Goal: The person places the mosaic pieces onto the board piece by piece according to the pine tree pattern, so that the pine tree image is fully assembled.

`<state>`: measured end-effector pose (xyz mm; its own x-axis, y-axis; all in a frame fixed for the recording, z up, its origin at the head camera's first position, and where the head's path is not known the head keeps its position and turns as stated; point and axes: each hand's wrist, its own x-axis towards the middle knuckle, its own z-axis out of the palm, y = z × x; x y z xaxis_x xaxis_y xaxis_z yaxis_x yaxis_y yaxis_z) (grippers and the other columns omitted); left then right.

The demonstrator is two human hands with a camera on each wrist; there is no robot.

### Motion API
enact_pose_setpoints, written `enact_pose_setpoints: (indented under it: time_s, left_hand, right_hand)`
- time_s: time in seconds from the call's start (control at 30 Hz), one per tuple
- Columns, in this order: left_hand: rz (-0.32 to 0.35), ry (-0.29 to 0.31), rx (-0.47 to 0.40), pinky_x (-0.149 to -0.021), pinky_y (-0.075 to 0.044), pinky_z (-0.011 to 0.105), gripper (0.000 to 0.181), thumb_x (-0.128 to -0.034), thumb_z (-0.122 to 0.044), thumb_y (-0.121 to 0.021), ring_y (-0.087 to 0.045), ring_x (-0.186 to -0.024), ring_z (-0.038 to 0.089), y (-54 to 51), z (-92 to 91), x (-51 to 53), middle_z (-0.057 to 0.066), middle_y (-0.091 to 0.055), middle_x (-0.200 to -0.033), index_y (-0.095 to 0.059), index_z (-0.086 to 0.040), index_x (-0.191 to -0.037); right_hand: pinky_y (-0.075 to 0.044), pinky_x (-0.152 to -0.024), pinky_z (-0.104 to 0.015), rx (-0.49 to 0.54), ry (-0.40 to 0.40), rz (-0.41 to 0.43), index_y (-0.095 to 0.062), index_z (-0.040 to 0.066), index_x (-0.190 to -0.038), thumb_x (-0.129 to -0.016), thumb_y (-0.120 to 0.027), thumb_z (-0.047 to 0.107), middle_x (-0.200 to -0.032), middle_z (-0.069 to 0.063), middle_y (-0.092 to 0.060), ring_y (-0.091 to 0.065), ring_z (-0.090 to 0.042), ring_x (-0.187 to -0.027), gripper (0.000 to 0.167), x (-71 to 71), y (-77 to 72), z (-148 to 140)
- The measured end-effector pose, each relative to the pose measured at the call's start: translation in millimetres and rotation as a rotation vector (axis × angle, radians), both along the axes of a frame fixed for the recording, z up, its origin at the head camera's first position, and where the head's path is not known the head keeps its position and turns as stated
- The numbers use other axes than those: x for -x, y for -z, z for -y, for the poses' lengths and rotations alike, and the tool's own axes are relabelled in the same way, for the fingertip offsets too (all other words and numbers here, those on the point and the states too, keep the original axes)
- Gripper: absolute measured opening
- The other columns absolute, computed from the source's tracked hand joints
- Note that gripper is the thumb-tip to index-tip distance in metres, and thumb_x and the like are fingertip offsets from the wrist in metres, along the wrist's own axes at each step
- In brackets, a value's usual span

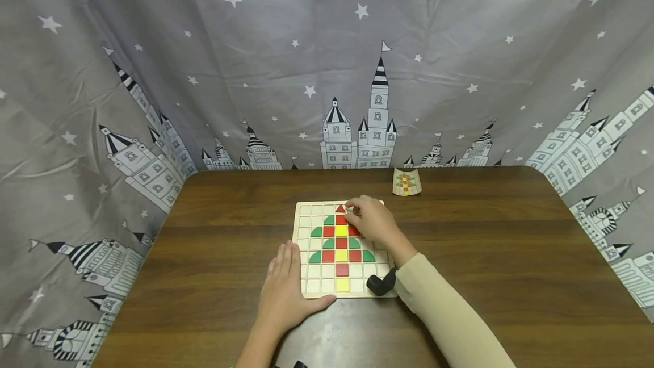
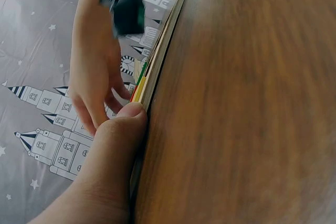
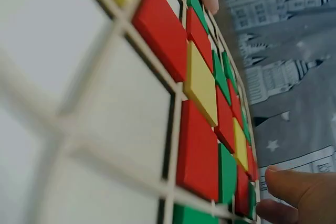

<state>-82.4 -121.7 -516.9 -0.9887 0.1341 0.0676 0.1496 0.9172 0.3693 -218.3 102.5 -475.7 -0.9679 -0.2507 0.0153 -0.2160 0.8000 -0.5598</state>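
Note:
A light wooden grid board (image 1: 314, 284) lies on the table, with red, yellow and green flat pieces forming a tree-like pattern. My left hand (image 1: 282, 285) rests against its near left corner, fingers extended along the left edge and thumb (image 2: 132, 113) on the front edge. Over the far right part of the board, my right hand (image 1: 375, 220) has its thumb and bent fingers beside the red triangle (image 1: 340, 209) and the red square (image 1: 340, 220) below it. In the right wrist view, those fingertips (image 3: 275, 211) are close by a green piece (image 3: 252, 201); whether they pinch it is unclear.
A small curled pattern card (image 1: 406, 182) with a similar coloured tree lies near the table's far edge. The brown wooden table (image 1: 214, 243) extends around the board. Behind it hangs a grey curtain (image 1: 286, 72) printed with castles and stars. A black wrist camera (image 1: 381, 283) covers the board's near right corner.

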Motion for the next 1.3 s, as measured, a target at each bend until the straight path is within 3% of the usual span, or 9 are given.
enact_pose_setpoints:
  time_s: [0.23, 0.67, 0.97, 1.13, 1.3]
  left_hand:
    - [0.002, 0.005, -0.002, -0.122, -0.026, 0.053, 0.137, -0.0624, -0.090, -0.061, -0.016, -0.154, 0.034, -2.0, -1.2, 0.3, 0.016, -0.018, -0.166, -0.018, 0.000, -0.157]
    - [0.017, 0.005, 0.000, -0.122, -0.024, 0.052, 0.138, -0.0621, -0.090, -0.060, -0.014, -0.155, 0.033, -4.1, -2.5, -0.9, 0.016, -0.016, -0.166, -0.017, -0.001, -0.158]
    - [0.003, 0.007, 0.003, -0.122, -0.025, 0.052, 0.137, -0.0627, -0.089, -0.062, -0.016, -0.154, 0.034, -4.2, -2.4, -2.3, 0.016, -0.018, -0.166, -0.018, 0.000, -0.157]
    - [0.000, 0.007, 0.000, -0.122, -0.026, 0.053, 0.137, -0.0626, -0.089, -0.062, -0.017, -0.154, 0.034, -3.6, -3.1, -1.5, 0.017, -0.019, -0.166, -0.018, 0.000, -0.157]
    - [0.007, 0.007, -0.007, -0.122, -0.025, 0.053, 0.137, -0.0628, -0.090, -0.061, -0.015, -0.154, 0.034, -3.6, -2.7, -1.4, 0.017, -0.018, -0.166, -0.018, 0.000, -0.157]
  right_hand:
    - [-0.049, -0.070, -0.036, -0.030, 0.065, -0.003, -0.074, 0.020, -0.113, -0.095, -0.067, 0.030, -0.096, 0.000, -0.064, -0.057, -0.018, -0.084, 0.021, 15.7, 2.0, 12.8]
    - [-0.053, -0.078, -0.039, -0.037, 0.030, -0.027, -0.079, 0.018, -0.102, -0.094, -0.067, 0.024, -0.099, 0.000, -0.065, -0.061, -0.019, -0.091, 0.016, 12.1, -0.5, 10.4]
    - [-0.055, -0.078, -0.040, -0.029, 0.016, -0.037, -0.079, 0.018, -0.095, -0.091, -0.067, 0.021, -0.102, 0.002, -0.066, -0.063, -0.020, -0.095, 0.013, 3.4, -5.1, 7.5]
    - [-0.055, -0.081, -0.041, 0.008, 0.050, -0.047, -0.078, 0.016, -0.104, -0.094, -0.065, 0.024, -0.108, -0.001, -0.067, -0.062, -0.021, -0.098, 0.018, -6.7, -6.9, 2.3]
    - [-0.054, -0.091, -0.046, 0.078, 0.099, -0.052, -0.075, 0.015, -0.113, -0.095, -0.062, 0.026, -0.114, -0.003, -0.067, -0.062, -0.024, -0.109, 0.024, -26.5, -11.1, -5.6]
